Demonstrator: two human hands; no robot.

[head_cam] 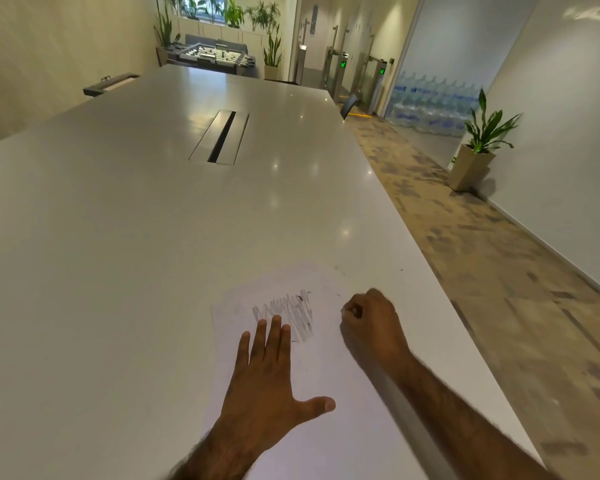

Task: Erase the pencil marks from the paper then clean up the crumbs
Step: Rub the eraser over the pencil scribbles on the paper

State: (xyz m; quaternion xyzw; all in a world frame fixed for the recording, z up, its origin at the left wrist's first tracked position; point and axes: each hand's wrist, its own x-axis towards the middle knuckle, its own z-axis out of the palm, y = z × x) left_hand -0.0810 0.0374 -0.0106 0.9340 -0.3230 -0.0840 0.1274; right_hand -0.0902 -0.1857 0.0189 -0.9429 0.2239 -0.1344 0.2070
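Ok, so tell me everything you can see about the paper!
The paper is a plain white sheet lying flat on the pale table, near the table's right edge. Grey zigzag pencil marks cover a patch of its far half. A few dark crumbs lie scattered on and around them. The left hand presses it down, fingers straight and spread. The right hand is curled at its right side, pinching something small and pale, likely an eraser.

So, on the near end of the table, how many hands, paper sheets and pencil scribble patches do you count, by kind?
hands: 2 (left hand, right hand)
paper sheet: 1
pencil scribble patch: 1
total: 4
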